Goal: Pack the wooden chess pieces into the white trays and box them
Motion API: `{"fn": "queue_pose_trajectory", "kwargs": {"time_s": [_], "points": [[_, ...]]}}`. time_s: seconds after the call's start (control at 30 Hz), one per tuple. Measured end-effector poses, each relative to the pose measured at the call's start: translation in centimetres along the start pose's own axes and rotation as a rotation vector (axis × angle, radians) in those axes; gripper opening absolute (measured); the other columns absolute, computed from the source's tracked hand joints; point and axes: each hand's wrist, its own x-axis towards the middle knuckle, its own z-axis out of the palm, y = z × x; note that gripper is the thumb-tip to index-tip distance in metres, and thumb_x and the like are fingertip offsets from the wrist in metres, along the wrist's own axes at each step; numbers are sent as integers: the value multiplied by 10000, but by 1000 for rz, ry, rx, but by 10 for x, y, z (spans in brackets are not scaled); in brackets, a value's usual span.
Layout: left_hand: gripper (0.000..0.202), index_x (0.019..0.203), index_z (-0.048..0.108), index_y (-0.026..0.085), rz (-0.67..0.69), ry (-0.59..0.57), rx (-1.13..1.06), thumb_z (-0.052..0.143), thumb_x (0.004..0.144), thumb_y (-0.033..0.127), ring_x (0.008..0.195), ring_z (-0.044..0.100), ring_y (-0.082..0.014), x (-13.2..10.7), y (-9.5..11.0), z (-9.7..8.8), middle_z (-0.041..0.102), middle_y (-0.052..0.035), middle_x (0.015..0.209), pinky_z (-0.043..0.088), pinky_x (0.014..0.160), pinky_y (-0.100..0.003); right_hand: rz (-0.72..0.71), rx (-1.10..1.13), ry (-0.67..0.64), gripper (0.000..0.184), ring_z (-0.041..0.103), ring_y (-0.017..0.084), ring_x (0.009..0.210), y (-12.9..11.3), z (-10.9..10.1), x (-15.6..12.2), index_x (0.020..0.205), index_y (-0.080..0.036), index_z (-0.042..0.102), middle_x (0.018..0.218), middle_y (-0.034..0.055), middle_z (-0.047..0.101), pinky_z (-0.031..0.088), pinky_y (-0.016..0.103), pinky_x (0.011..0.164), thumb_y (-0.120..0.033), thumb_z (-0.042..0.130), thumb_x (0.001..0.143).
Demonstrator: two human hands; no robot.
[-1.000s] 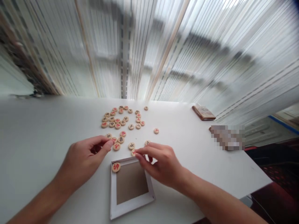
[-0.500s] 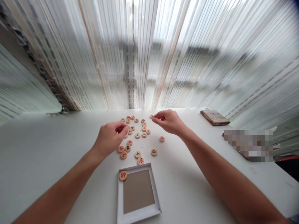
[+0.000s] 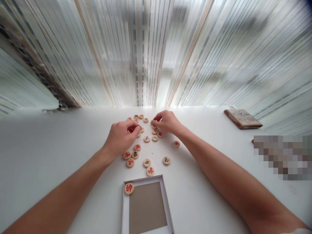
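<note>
Wooden xiangqi pieces with red or black characters lie loosely on a white table. My left hand (image 3: 124,135) is closed in a pinch over the left part of the group, beside a black-lettered xiangqi piece (image 3: 141,130). Whatever its fingertips hold, if anything, is hidden. At the right side of the group, my right hand (image 3: 167,122) pinches a xiangqi piece, mostly covered by the fingers. Just below that hand are a red-lettered piece (image 3: 160,134) and a black-lettered piece (image 3: 155,138). In the near box tray (image 3: 168,204), one large red-lettered piece (image 3: 129,188) sits at the far left corner.
A flat brown-edged box (image 3: 242,118) lies at the back right, with a blurred-out patch (image 3: 282,156) nearer. A striped string curtain (image 3: 156,58) hangs behind the table's far edge. Single pieces lie apart, such as a black-lettered one (image 3: 166,160).
My right hand has moved left toward the group, and the piece at its fingertips is no longer at the outer right spot. My left hand has shifted slightly right. The view has tilted a little.
</note>
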Motion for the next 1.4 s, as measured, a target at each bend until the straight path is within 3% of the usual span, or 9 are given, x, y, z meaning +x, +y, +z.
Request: {"fn": "queue_pose_trajectory", "kwargs": {"time_s": [0.2,0.4,0.53,0.67,0.73,0.83,0.97,1.13,1.4], "points": [[203,852,838,193,13,2,-59,668,912,287,683,684,-192,-5,11,-3,793,-19,739,518,733,-313,31,151,41,321,704,261,1140,1,5,-1,1330,-194,668,1365,113,675,616,475,966,-354,683,1052],[194,863,836,196,-15,-16,-160,694,909,319,716,709,-207,-15,21,-10,808,-36,783,526,730,-327,29,496,73,267,728,237,1065,-2,-4,-16,1255,-170,696,1266,99,719,633,445,919,-331,703,1041],[249,997,838,170,-74,-58,-280,732,897,372,775,739,-232,-19,23,-15,824,-74,858,559,730,-342,-12,817,49,219,769,207,897,-9,-16,-49,1028,-136,785,1000,97,806,633,407,931,-280,870,886],[358,1097,830,161,-117,-167,-460,761,888,445,800,747,-225,-35,27,-16,836,-99,975,593,715,-331,-18,1048,-17,340,788,237,908,-18,-19,-100,954,-155,840,963,110,829,622,433,965,-379,968,734],[359,1068,842,161,-135,-230,-545,763,895,466,746,726,-202,-51,30,-15,827,-91,919,594,694,-316,-7,1114,-50,354,783,228,896,-24,-15,-127,938,-164,856,976,107,832,619,425,953,-405,980,709],[333,1007,856,171,-161,-305,-651,758,913,475,731,711,-183,-81,37,-14,809,-73,850,601,715,-302,18,1178,-87,337,770,204,817,-31,-5,-159,941,-186,868,919,80,830,622,405,883,-402,984,710],[318,987,865,179,-196,-310,-755,776,915,476,703,698,-171,-106,45,-14,791,-61,784,607,696,-283,13,1209,-104,310,745,187,762,-40,12,-181,924,-181,875,857,72,822,613,358,789,-377,991,715],[181,941,885,205,-225,-285,-955,895,830,348,680,706,-151,-111,51,-15,792,-35,753,629,703,-249,-18,1220,-80,290,758,202,782,-43,23,-189,932,-191,878,851,79,832,616,354,782,-374,985,734],[165,951,895,204,-188,-311,-922,865,867,343,770,778,-207,-117,52,-11,837,-69,806,661,742,-284,-35,1240,-34,267,742,184,724,-39,28,-199,904,-206,877,797,61,818,619,311,712,-352,1001,719]]}}
